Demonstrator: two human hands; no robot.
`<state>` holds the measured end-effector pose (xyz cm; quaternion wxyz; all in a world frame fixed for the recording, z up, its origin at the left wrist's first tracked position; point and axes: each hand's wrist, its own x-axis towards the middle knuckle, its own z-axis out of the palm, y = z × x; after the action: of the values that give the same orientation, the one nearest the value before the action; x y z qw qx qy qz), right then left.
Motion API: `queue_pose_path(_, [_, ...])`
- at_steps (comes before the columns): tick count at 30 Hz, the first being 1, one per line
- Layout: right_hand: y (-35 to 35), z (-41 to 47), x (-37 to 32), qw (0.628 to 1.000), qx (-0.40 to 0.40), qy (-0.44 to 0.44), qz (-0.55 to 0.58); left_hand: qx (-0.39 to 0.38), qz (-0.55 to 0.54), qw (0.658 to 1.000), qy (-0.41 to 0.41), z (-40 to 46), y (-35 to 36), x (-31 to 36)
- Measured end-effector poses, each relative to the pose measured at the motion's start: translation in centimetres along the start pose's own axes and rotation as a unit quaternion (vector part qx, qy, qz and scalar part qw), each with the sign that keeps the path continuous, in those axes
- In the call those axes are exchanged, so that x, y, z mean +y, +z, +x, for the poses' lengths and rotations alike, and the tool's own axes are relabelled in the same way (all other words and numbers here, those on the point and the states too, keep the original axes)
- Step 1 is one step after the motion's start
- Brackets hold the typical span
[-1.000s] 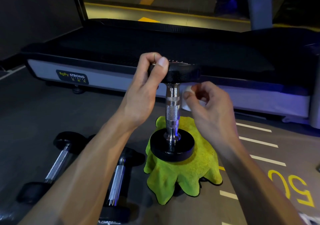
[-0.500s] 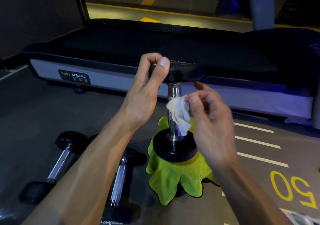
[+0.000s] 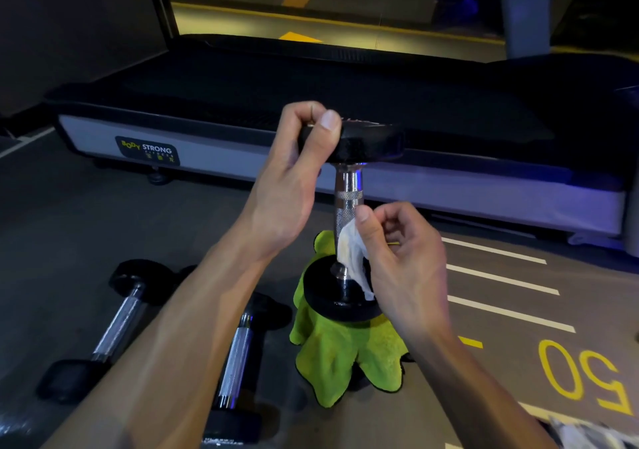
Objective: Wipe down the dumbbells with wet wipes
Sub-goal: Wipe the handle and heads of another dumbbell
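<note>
Reading "BODY STRONG" on treadmill (image 3: 311, 158)

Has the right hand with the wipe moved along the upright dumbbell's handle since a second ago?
Yes. The right hand has brought the wet wipe down the upright dumbbell, from under its top head toward its lower head.

Counted three dumbbells: one upright dumbbell (image 3: 348, 203) standing on end, plus a left floor dumbbell (image 3: 116, 324) and a right floor dumbbell (image 3: 238, 362) lying flat. Counted one wet wipe (image 3: 351, 255), one green cloth (image 3: 342, 355) and one treadmill (image 3: 311, 102). Counted two hands: left hand (image 3: 294, 185) and right hand (image 3: 401, 258).
</note>
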<state>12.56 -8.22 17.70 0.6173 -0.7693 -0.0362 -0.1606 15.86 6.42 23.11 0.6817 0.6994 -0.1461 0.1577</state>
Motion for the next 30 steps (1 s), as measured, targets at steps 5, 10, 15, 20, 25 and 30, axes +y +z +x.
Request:
queue_pose_path(5, [-1.7, -1.0, 0.4, 0.997, -0.074, -0.019, -0.02, 0.003, 0.001, 1.0, 0.0, -0.1, 0.1, 0.1])
queue_pose_path(10, [-3.2, -0.2, 0.6, 0.993, -0.117, -0.035, -0.005, -0.003, 0.007, 1.0, 0.004, -0.2, 0.1, 0.1])
queue_pose_path(15, [-3.9, 1.6, -0.6, 0.993, -0.097, -0.069, -0.02, -0.008, 0.012, 1.0, 0.005, -0.2, 0.4, 0.3])
queue_pose_path(20, [-3.5, 3.5, -2.6, 0.997, -0.056, -0.02, 0.052, -0.014, 0.008, 1.0, 0.01, -0.2, 0.5, 0.4])
queue_pose_path(25, [-2.2, 4.4, -3.7, 0.943, -0.151, 0.189, 0.227, -0.005, 0.008, 1.0, 0.01, -0.3, 0.4, 0.4])
queue_pose_path(30, [-3.0, 4.9, -2.8, 0.909, -0.228, 0.254, 0.24, -0.005, 0.003, 1.0, 0.009, -0.4, 0.4, 0.3])
